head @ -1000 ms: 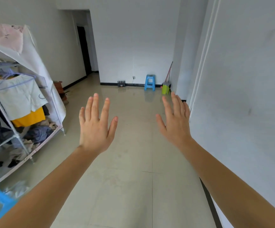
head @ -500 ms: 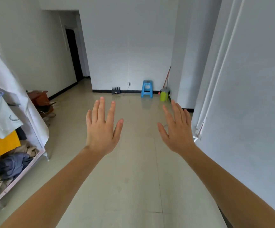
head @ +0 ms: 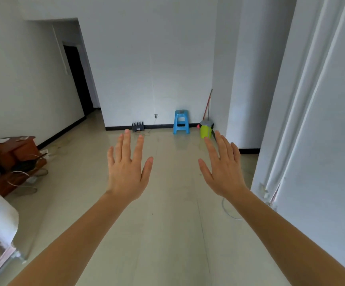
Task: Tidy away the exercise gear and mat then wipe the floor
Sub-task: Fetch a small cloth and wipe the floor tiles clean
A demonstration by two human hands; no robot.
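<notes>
Head view, hands: left hand [head: 126, 172] and right hand [head: 223, 172] are raised side by side, fingers straight and spread, holding nothing.
Mat and gear: not in view; only the floor [head: 167, 234] lies ahead.
Risk: the loose white cable [head: 227, 211] at 4 o'clock could likely snag a foot, as could the wires at 9 o'clock.
Containers: green bucket [head: 206, 130] at 1 o'clock, contents hidden; wooden cabinet [head: 8, 153] at 9 o'clock holds dark, unclear items.

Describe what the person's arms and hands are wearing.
Nothing is worn. The left hand and right hand are bare: no gloves, rings or markings show on their backs. The left forearm and right forearm are bare too, with no sleeve, watch or bracelet in view down to the frame's edge.
</notes>
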